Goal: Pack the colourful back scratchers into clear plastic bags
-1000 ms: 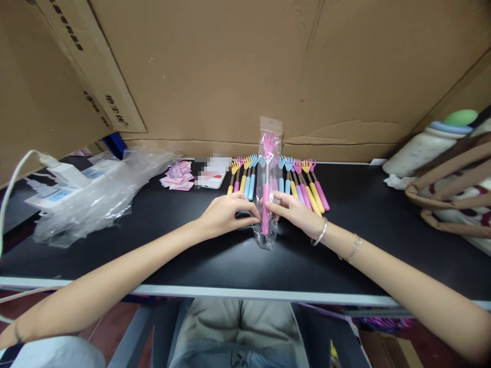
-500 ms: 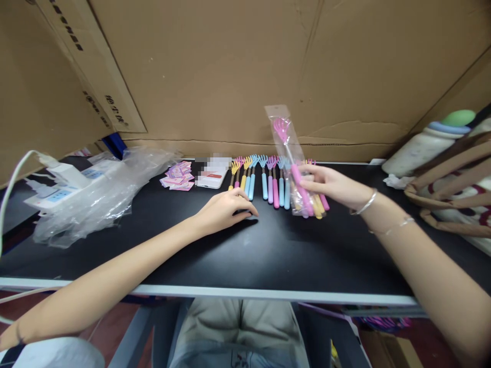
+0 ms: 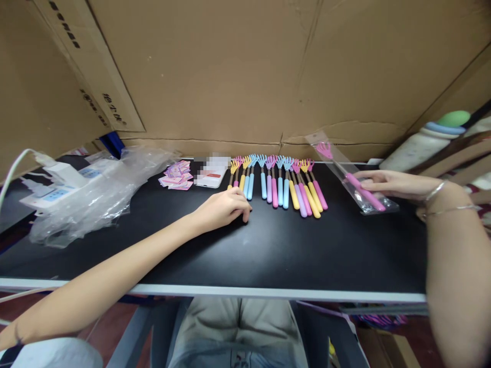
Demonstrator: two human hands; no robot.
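Right hand (image 3: 387,183) gripping: I read thumb and fingers closed on the pink handle of a claw-headed stick (image 3: 369,198), which lies inside a clear sleeve (image 3: 337,174). The packed stick is at the right part of the table, tilted, pink claw up and to the left, handle end down and to the right; whether the sleeve touches the tabletop I cannot tell. Two thin bangles (image 3: 434,191) at that wrist. Left hand (image 3: 224,210): down by the table surface, fingers curled inward; no object visible in it, but the palm is hidden from my camera, so I cannot tell how tightly it is closed. It sits just in front of the left end of a row of unpacked sticks (image 3: 281,190), covering some handle ends. Row: pink, yellow, blue and lilac handles, claws toward the back, the right-hand ones slanting. Left of the row I log a flat white object (image 3: 209,180), partly pixelated, then a loose pile of pink-purple cards (image 3: 176,176). Further left, clear plastic bags (image 3: 99,197) lie against a white power strip (image 3: 49,197) with plugs in it. Far right, a pale bottle (image 3: 416,147) with a green top leans. Black table (image 3: 307,250); cardboard (image 3: 230,76) stands behind.
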